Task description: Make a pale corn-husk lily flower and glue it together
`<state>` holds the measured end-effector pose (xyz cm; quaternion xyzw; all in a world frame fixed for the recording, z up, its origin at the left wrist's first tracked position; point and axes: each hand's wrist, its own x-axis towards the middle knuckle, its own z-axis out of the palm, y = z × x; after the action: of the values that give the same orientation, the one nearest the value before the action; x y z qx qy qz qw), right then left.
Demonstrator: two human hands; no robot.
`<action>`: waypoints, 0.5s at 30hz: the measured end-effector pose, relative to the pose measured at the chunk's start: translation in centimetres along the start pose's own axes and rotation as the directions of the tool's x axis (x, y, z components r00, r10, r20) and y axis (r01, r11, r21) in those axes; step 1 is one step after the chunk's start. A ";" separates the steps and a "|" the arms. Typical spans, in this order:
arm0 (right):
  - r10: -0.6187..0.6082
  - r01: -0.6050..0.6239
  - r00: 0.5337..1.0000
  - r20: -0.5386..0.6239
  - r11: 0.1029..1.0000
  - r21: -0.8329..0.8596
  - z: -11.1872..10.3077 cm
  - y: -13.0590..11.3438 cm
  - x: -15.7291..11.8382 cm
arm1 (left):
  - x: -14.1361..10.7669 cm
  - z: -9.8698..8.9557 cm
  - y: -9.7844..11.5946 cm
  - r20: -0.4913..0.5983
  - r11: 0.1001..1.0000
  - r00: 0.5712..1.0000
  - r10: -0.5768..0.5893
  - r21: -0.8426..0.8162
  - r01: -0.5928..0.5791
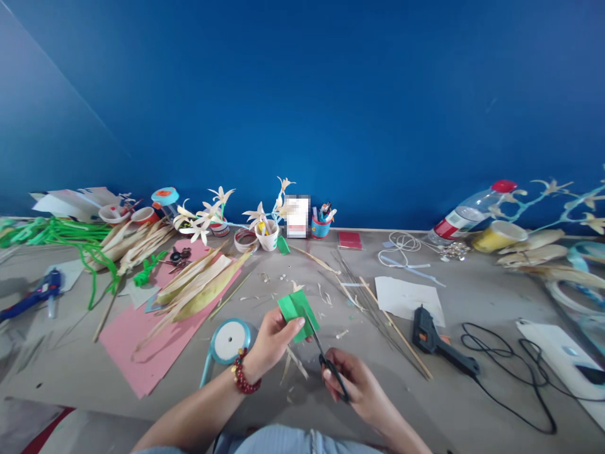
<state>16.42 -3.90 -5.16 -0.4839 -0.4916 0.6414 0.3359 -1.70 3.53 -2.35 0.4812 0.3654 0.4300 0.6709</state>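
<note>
Green paper [293, 307] is pinched between the thumb and fingers of my left hand [278, 334], which wears a red bead bracelet [244, 377]. My right hand [350, 377] is closed round the black handles of a pair of scissors [334, 375]. The scissor blades point up and to the left, lying at the right part of the green paper. Below the hands, pale scraps [297, 362] lie on the grey table [189, 384]. A roll of light blue ribbon [230, 341] sits just left of my left wrist.
Pink sheets [137, 347] with dried husks [201, 287] lie on the left. A black glue gun [439, 343] with a looping cord, white paper [409, 297] and thin sticks [397, 328] are on the right. Cups, paper-like flowers [205, 217] and a bottle [466, 217] line the blue wall.
</note>
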 end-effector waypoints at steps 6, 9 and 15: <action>-0.018 0.018 1.000 0.001 1.000 0.012 0.1 -0.6 0.1 | -0.3 0.2 0.0 0.078 1.000 0.997 -0.007 0.010 0.006; -0.013 0.013 1.000 -0.009 1.000 0.014 0.2 -0.9 0.2 | -0.3 0.3 -0.2 0.080 1.000 0.997 -0.008 0.006 0.007; 0.000 0.000 1.000 -0.023 1.000 0.006 0.3 -0.8 0.2 | -0.3 0.3 -0.2 0.067 1.000 0.997 -0.025 0.015 0.024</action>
<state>16.00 -3.60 -4.45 -0.4902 -0.4858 0.6372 0.3430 -1.51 3.11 -2.48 0.4957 0.3514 0.4028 0.6845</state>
